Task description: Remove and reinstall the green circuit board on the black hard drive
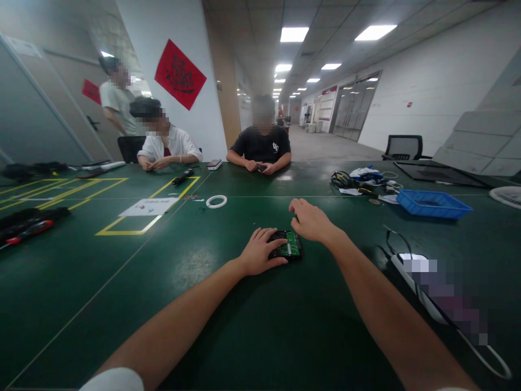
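Observation:
A hard drive [293, 245] lies on the green tabletop with its green circuit board facing up. My left hand [259, 253] grips it from the left, with the thumb along the near edge and the fingers across the far side and top. Above the drive's far right corner is my right hand [312, 219], its fingers curled together. A small dark bit shows under those fingers, but I cannot make out what they hold. The drive's left part is covered by my left hand.
Beyond a white ring [216, 201] sits a person in black [260, 146] handling a small object. A blue tray [433, 203], cables [344, 181] and a phone-like device [443, 293] lie to the right. Left are a paper sheet [148, 206] and a red-handled tool [30, 232].

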{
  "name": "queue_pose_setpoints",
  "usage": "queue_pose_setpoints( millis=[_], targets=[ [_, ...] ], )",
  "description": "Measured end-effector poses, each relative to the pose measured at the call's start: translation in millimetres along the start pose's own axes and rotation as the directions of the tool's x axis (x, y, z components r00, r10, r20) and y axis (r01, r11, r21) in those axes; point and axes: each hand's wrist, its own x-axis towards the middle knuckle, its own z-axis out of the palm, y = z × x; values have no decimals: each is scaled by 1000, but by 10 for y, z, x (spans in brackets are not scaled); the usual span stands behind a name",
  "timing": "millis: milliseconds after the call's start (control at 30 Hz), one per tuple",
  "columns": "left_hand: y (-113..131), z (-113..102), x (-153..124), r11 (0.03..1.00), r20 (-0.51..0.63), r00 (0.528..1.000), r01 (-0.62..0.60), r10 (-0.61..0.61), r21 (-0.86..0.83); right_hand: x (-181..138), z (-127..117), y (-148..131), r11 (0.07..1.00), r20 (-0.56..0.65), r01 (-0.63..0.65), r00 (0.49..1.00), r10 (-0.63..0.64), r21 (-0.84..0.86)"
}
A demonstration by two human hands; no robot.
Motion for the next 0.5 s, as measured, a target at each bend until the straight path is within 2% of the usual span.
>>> queue_pose_setpoints(
  millis=[267,500],
  targets=[
    [6,-17,-1,1000,2,1000,0,0,-1,20,15,-4,998,-10,-44,999,44,-39],
    [3,1,2,1000,5,1000,7,-7,4,22,21,-2,1000,-24,9,1000,-10,-25]
  ],
)
